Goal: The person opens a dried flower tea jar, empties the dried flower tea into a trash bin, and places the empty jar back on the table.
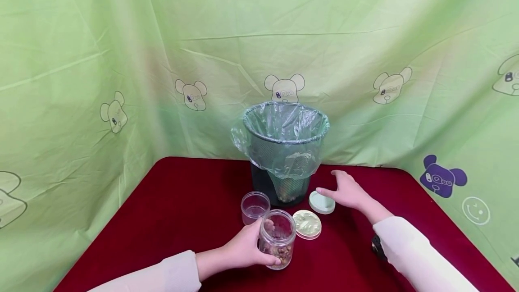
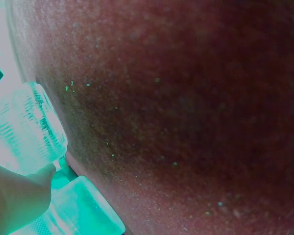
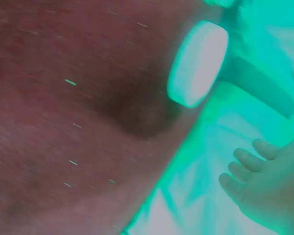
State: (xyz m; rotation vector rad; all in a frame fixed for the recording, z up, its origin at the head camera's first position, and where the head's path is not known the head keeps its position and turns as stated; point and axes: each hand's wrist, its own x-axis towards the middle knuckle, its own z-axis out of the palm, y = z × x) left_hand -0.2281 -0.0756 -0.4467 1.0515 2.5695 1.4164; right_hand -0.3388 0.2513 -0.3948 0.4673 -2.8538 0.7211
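Observation:
My left hand (image 1: 242, 249) grips a clear ribbed jar (image 1: 279, 233) around its side, thumb across the front. Its mouth is uncovered, and small brown pieces (image 1: 284, 252) lie in its bottom. In the left wrist view, the thumb side of the hand (image 2: 19, 198) overlaps the jar (image 2: 29, 127). Just behind it stands a second clear jar (image 1: 255, 202). On the right, my right hand (image 1: 348, 191) has its fingers spread beside a pale green round lid (image 1: 322, 203). The right wrist view shows the hand (image 3: 259, 181) apart from that lid (image 3: 199, 63).
A dark mesh bin (image 1: 267, 184) lined with a translucent bag (image 1: 284, 157) stands at the back of the red-covered table (image 1: 182, 211). A round gold foil-like disc (image 1: 307, 224) lies between the held jar and the lid. Green printed cloth (image 1: 227, 57) hangs behind.

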